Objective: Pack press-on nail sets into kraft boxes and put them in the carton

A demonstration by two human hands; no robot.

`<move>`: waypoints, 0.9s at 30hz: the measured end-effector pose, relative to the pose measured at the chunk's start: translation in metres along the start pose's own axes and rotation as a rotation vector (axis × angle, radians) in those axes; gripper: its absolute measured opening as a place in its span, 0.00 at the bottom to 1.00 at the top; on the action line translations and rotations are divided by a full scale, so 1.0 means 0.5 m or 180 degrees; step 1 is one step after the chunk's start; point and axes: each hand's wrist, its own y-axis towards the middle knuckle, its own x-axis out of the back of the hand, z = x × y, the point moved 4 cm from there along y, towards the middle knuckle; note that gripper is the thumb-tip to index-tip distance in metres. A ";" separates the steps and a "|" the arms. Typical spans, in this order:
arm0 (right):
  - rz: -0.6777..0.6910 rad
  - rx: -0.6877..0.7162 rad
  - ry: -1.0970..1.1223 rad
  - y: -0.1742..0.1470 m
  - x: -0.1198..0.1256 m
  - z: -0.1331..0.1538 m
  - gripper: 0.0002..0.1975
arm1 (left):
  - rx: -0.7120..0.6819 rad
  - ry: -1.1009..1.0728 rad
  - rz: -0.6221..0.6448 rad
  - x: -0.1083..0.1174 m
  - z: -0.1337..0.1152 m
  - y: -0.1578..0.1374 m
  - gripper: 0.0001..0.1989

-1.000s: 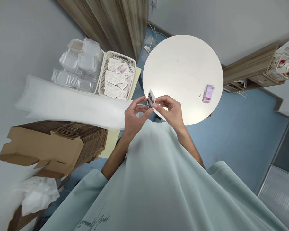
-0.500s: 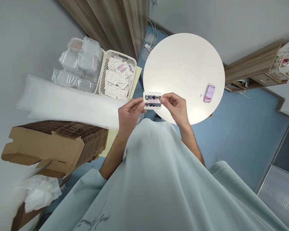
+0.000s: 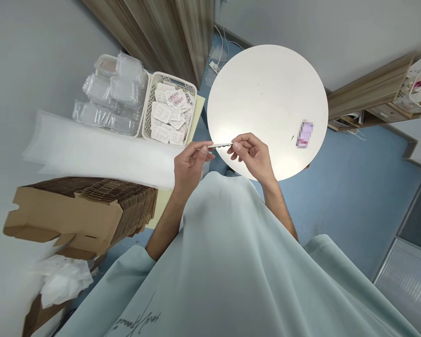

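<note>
Between my two hands is a small white card of press-on nails [image 3: 221, 145], turned nearly edge-on, so only its thin edge and a row of dark nail tips show. My left hand [image 3: 191, 164] pinches its left end between thumb and fingers. At the opposite end, my right hand [image 3: 254, 157] grips it with thumb and forefinger, the other fingers curled. The card is in the air at the near left edge of the round white table [image 3: 266, 93], in front of my light green apron [image 3: 228, 234].
Left of the table, a white basket [image 3: 146, 110] holds many similar cards. Beside it sit clear plastic packs [image 3: 126, 91], white sheeting [image 3: 101, 152] and a stack of folded cardboard boxes [image 3: 73, 210]. A blurred purple item [image 3: 305, 134] lies on the table's right. Cables [image 3: 219, 47] run behind.
The card has tilted from facing me, with two rows of dark nails showing, to almost edge-on. Both hands keep hold of its ends and have barely shifted.
</note>
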 end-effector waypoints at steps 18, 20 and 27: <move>0.0135 0.0178 -0.0143 -0.013 0.014 -0.040 0.22 | -0.0037 -0.0202 -0.0112 0.000 0.016 0.008 0.30; 0.0086 0.0137 -0.0088 -0.013 0.013 -0.042 0.25 | -0.0040 -0.0179 -0.0101 0.000 0.019 0.007 0.30; -0.0184 0.0156 -0.0219 -0.011 0.015 -0.026 0.26 | 0.0024 -0.0052 0.0053 0.000 0.012 -0.009 0.22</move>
